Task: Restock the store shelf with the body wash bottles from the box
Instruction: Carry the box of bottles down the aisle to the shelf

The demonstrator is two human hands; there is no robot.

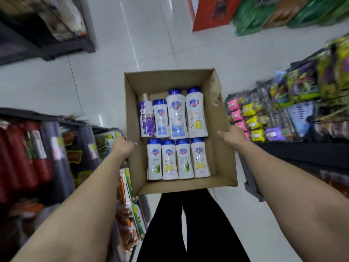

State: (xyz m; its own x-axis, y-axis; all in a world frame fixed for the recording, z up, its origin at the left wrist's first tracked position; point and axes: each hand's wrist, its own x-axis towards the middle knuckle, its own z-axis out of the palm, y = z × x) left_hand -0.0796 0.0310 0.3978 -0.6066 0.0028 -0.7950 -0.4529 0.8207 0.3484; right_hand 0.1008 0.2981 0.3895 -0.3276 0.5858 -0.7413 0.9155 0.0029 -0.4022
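An open cardboard box (pixel 222 163) is held out in front of me above the aisle floor. My left hand (pixel 122 146) grips its left wall and my right hand (pixel 233 138) grips its right wall. Lying flat inside are several white body wash bottles (pixel 177 116) with blue caps, in two rows. A purple bottle (pixel 147 118) with a pale cap lies at the far left of the back row. The fingers of both hands are hidden behind the box walls.
Shelves of packaged goods (pixel 294 103) run along the right of the aisle, and rolled mats (pixel 43 156) and boxed goods stand on the left. A dark shelf unit (pixel 47 35) stands at the far left, with a red display (pixel 209 12) ahead. White tiled floor (pixel 141 44) stretches ahead.
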